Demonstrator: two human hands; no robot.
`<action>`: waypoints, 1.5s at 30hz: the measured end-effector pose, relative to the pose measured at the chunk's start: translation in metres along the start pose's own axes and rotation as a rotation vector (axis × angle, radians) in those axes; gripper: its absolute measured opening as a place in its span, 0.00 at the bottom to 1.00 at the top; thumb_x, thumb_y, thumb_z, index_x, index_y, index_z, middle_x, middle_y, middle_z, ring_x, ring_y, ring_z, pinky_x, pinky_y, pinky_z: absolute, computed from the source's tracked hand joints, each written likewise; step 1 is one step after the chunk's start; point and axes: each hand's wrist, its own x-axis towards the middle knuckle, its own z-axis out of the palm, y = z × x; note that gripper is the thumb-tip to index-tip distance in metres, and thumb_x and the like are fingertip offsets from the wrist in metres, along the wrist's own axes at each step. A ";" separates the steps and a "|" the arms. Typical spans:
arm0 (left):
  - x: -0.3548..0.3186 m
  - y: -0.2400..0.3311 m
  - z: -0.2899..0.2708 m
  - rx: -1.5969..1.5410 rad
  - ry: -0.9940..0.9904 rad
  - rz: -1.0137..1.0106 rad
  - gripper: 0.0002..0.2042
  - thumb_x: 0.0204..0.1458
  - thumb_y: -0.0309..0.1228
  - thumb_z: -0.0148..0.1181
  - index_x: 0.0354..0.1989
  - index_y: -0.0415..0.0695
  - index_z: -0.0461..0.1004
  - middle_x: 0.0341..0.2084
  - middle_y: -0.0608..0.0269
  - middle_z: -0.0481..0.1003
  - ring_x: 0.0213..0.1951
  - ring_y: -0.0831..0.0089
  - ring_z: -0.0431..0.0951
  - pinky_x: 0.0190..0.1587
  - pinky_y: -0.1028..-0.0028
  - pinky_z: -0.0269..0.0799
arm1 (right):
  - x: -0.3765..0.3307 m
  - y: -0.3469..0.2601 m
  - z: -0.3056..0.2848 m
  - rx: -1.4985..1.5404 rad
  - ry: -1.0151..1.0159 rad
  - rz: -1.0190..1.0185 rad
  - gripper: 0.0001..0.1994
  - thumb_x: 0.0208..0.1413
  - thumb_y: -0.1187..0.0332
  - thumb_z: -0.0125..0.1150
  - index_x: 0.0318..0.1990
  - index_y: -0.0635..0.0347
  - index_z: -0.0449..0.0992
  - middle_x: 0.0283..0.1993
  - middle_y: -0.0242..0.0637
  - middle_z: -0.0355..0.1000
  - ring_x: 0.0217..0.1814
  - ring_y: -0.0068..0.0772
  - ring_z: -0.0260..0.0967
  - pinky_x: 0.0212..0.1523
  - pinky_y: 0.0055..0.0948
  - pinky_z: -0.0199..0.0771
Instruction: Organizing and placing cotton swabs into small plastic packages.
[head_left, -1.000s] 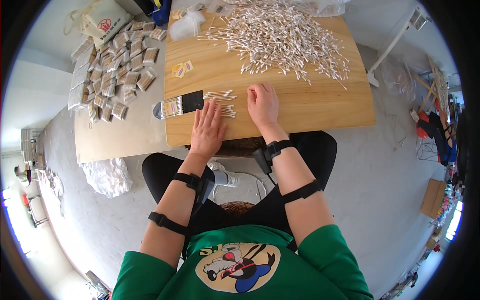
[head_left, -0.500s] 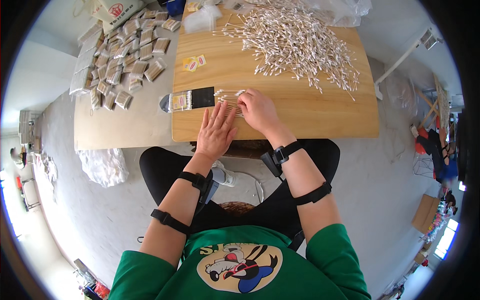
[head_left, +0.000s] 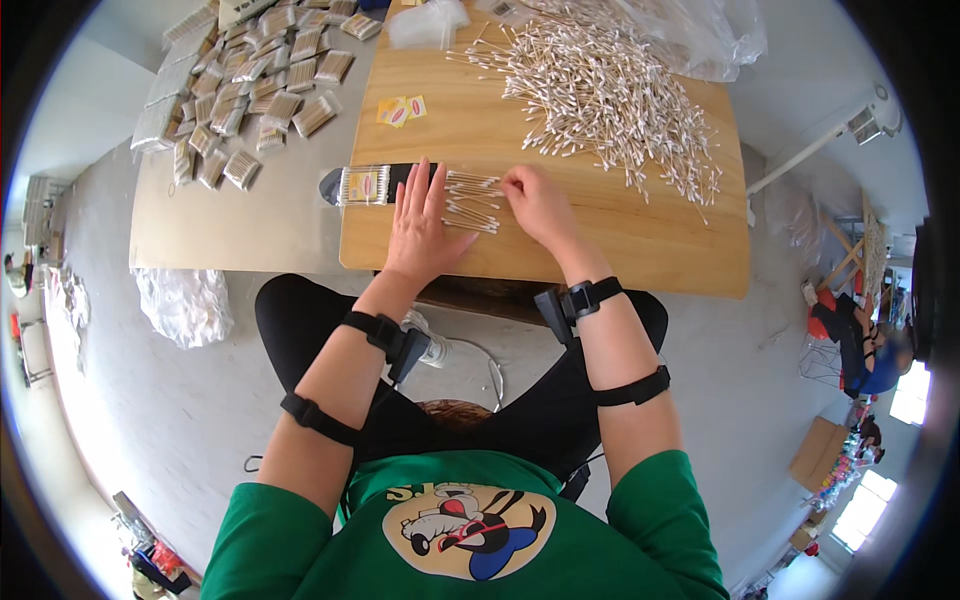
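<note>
My left hand [head_left: 418, 230] lies flat, fingers stretched out, over the right part of a black strip [head_left: 400, 172] and against the left ends of a small row of cotton swabs [head_left: 470, 200]. The swabs lie sideways on the wooden table, somewhat uneven. At their right ends is my right hand [head_left: 543, 207], fingers curled and pinched together; whether a swab is between the fingertips is hidden. On the strip's left part sits a clear packet of cotton swabs [head_left: 365, 186] with a yellow label inside.
A large heap of loose cotton swabs [head_left: 600, 90] covers the far right of the wooden table [head_left: 640, 250]. Many filled swab packets [head_left: 240, 170] lie on the metal table [head_left: 230, 235] at left. Yellow cards [head_left: 402, 110], clear bags [head_left: 430, 25] and a plastic sheet [head_left: 735, 40] lie beyond.
My left hand has shifted left onto the black strip. The right hand has drawn back to the right, leaving more of the swab row uncovered. The whole view has shifted slightly.
</note>
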 end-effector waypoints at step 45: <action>0.020 -0.005 0.005 -0.211 0.071 0.013 0.30 0.53 0.42 0.62 0.64 0.48 0.63 0.59 0.53 0.69 0.65 0.61 0.63 0.70 0.58 0.51 | 0.030 0.004 -0.001 -0.233 0.097 -0.082 0.02 0.53 0.71 0.63 0.33 0.58 0.78 0.35 0.39 0.74 0.39 0.45 0.74 0.39 0.39 0.73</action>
